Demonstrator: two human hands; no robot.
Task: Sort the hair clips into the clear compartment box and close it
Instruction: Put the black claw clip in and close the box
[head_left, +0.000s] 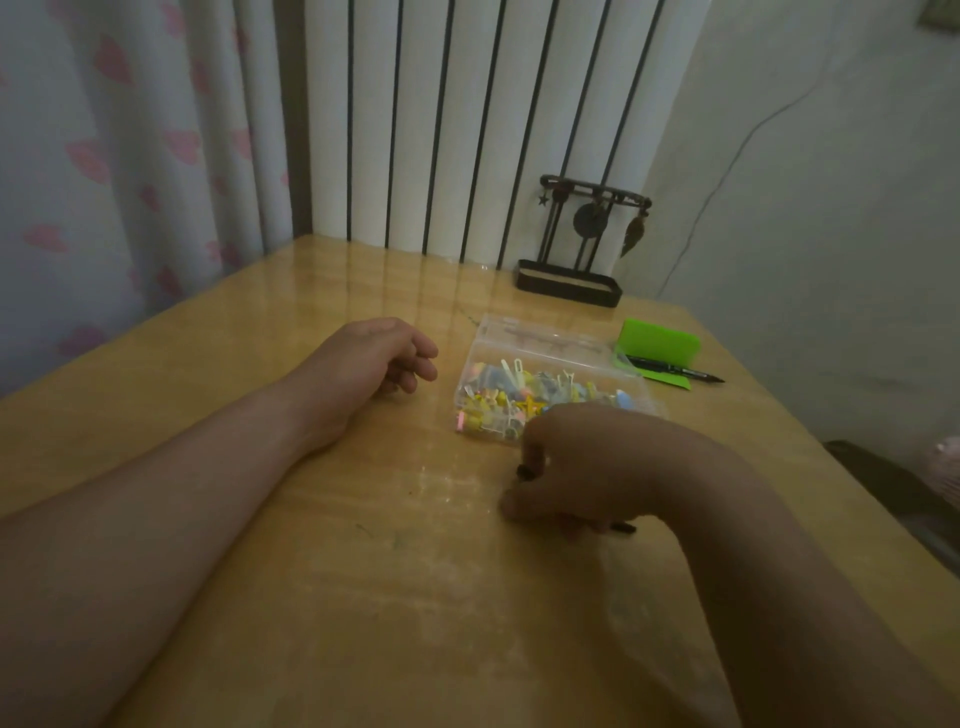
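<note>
A clear compartment box (470, 364) lies on the wooden table (322, 545), its lid (540, 335) folded back flat behind it. Several small colourful hair clips (498, 402) in yellow, pink, blue and white fill it. My left hand (374, 358) rests on the table just left of the box, fingers loosely curled and holding nothing. My right hand (587, 467) hovers low at the box's near edge and hides its front right corner. Its curled fingers grip dark hair clips (524, 470), of which only black tips stick out; another black tip (623, 528) shows under the palm.
A green case (660, 343) with a black pen (675, 370) on it lies right of the box. A dark ornament stand (569, 283) is at the table's back edge before a radiator. Curtains hang at left, and the table's right edge drops off near a dark object (893, 493).
</note>
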